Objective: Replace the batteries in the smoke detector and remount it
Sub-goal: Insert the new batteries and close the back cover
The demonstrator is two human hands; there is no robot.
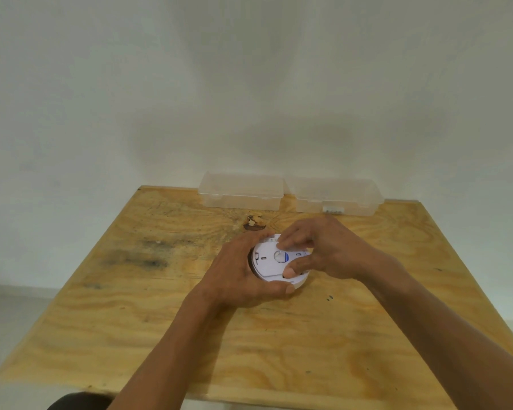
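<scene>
A round white smoke detector (271, 263) lies back side up near the middle of the plywood table (148, 291). Its flat mounting plate faces me, with slots and a blue mark near the centre. My left hand (243, 273) wraps around the detector's left and near rim, thumb on the front edge. My right hand (320, 250) grips the plate from the right, fingers on its far edge and thumb pressed on the near part. The detector's right side is hidden under my fingers.
Two clear plastic boxes stand at the table's far edge against the white wall: one at the left (241, 190), one at the right (336, 196) with small white pieces at its front. A dark knot (253, 222) marks the wood behind the detector.
</scene>
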